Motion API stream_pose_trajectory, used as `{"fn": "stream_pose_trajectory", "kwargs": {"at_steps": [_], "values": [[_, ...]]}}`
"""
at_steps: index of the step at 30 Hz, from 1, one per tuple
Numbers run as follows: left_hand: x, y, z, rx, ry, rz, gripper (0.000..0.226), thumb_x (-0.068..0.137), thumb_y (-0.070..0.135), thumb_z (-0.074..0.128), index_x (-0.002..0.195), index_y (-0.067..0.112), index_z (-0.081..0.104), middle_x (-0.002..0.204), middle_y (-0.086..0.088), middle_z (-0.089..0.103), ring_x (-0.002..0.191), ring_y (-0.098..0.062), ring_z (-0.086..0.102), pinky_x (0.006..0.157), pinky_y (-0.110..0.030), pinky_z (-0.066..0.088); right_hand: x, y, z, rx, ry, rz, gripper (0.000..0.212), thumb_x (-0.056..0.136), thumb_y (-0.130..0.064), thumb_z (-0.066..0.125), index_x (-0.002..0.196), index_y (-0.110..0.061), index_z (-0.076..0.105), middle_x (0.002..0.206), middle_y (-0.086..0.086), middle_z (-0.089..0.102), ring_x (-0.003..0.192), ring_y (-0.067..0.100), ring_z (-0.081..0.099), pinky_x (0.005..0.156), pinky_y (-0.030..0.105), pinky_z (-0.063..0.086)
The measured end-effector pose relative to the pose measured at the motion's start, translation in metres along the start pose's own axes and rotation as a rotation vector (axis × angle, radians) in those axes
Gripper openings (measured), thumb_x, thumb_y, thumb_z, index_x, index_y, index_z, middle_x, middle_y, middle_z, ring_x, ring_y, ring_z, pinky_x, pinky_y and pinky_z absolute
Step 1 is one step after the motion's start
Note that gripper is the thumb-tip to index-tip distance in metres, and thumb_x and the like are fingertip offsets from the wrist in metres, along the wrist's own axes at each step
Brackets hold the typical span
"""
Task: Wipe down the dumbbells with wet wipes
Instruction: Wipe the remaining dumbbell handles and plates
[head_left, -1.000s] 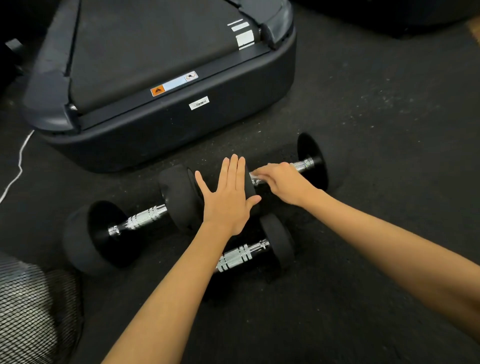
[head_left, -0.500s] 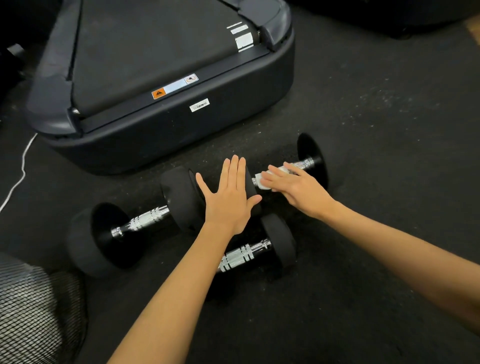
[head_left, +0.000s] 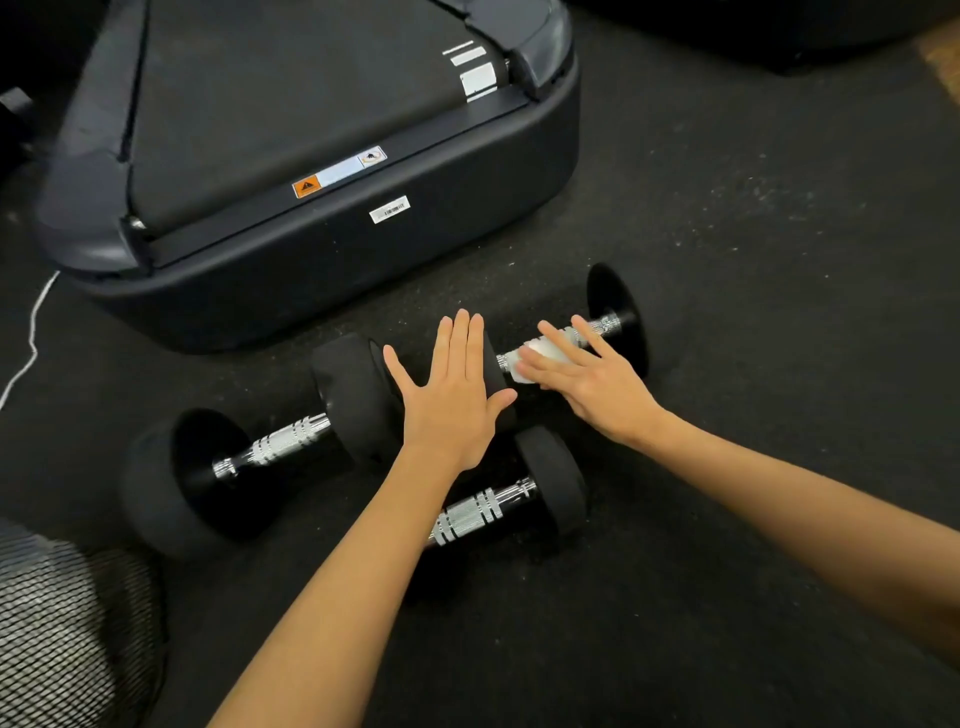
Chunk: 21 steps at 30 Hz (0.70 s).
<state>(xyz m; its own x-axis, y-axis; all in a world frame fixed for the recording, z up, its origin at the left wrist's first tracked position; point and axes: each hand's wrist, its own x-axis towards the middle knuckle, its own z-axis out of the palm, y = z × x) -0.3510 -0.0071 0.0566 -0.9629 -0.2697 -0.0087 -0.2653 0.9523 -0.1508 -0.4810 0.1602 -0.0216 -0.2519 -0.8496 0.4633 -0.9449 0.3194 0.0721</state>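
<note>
Three black dumbbells with chrome handles lie on the dark rubber floor. My left hand (head_left: 452, 400) rests flat, fingers spread, on the inner head of the far right dumbbell (head_left: 618, 317). My right hand (head_left: 587, 379) presses a white wet wipe (head_left: 535, 358) onto that dumbbell's chrome handle, fingers stretched over it. The left dumbbell (head_left: 285, 441) lies beside it, untouched. The near dumbbell (head_left: 478, 512) lies below my hands, its left end hidden under my left forearm.
The dark rear end of a treadmill (head_left: 311, 260) stands just behind the dumbbells. A white cable (head_left: 31, 338) runs along the floor at the left. A black mesh fan guard (head_left: 57, 623) fills the bottom left corner.
My right hand has uncurled from around the handle to flat fingers, and the white wipe now shows beneath them. My left hand has stayed on the dumbbell head.
</note>
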Motion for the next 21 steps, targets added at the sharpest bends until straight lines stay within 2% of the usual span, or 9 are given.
{"fn": "stream_pose_trajectory", "kwargs": {"at_steps": [4,7,10,12,14,18,21], "values": [[-0.001,0.001,0.001,0.003,0.015,0.002,0.082,0.096,0.063,0.017,0.153,0.015,-0.018,0.164,-0.001,-0.017,0.151,-0.017,-0.014,0.111,-0.070,-0.004,-0.001,0.001,-0.002,0.075,0.000,0.072,0.057,0.087,-0.001,0.050,0.141,-0.018,0.048,0.145,0.000,0.049,0.139,0.030,0.037,0.119,0.046,0.016],[-0.001,0.001,0.001,0.009,0.019,0.003,0.082,0.095,0.063,0.014,0.153,0.015,-0.018,0.164,-0.002,-0.016,0.151,-0.018,-0.014,0.111,-0.068,-0.005,0.011,-0.011,-0.001,0.207,0.016,0.197,0.054,0.088,0.002,0.054,0.139,-0.015,0.050,0.142,0.006,0.052,0.137,0.033,0.040,0.117,0.048,0.025],[-0.002,0.000,0.005,0.039,0.062,0.014,0.083,0.093,0.062,0.011,0.155,0.011,-0.011,0.165,-0.007,-0.009,0.152,-0.021,-0.008,0.114,-0.066,-0.005,0.032,-0.021,-0.003,0.325,-0.062,0.258,0.051,0.089,0.005,0.054,0.138,-0.012,0.051,0.140,0.009,0.054,0.137,0.035,0.040,0.115,0.049,0.030],[-0.002,0.000,0.005,0.039,0.109,0.030,0.083,0.094,0.061,0.015,0.156,0.008,-0.004,0.165,-0.011,-0.002,0.152,-0.024,-0.001,0.119,-0.059,-0.003,0.032,-0.022,-0.002,0.375,-0.104,0.239,0.052,0.089,0.007,0.052,0.138,-0.012,0.051,0.142,0.008,0.051,0.140,0.033,0.036,0.117,0.048,0.027],[-0.003,0.001,0.005,0.009,0.115,0.058,0.084,0.097,0.059,0.022,0.156,0.005,-0.003,0.165,-0.015,-0.002,0.152,-0.027,-0.001,0.123,-0.050,0.001,0.018,-0.015,0.001,0.421,-0.077,0.197,0.055,0.087,0.011,0.052,0.138,-0.013,0.051,0.144,0.006,0.050,0.142,0.030,0.032,0.118,0.045,0.023],[-0.002,0.002,0.002,-0.018,0.115,0.082,0.085,0.099,0.055,0.031,0.155,0.000,-0.002,0.163,-0.020,-0.003,0.152,-0.030,-0.002,0.124,-0.041,0.009,0.007,-0.007,0.001,0.402,0.002,0.258,0.056,0.087,0.012,0.053,0.136,-0.015,0.054,0.141,0.005,0.053,0.140,0.029,0.036,0.117,0.044,0.026],[-0.001,0.004,0.001,0.024,0.097,0.082,0.084,0.100,0.054,0.029,0.153,-0.002,-0.005,0.162,-0.022,-0.006,0.152,-0.031,-0.004,0.124,-0.041,0.009,0.038,-0.017,-0.002,0.303,-0.003,0.326,0.041,0.089,0.007,0.056,0.125,-0.012,0.061,0.124,0.008,0.065,0.136,0.029,0.042,0.115,0.039,0.026]]}}
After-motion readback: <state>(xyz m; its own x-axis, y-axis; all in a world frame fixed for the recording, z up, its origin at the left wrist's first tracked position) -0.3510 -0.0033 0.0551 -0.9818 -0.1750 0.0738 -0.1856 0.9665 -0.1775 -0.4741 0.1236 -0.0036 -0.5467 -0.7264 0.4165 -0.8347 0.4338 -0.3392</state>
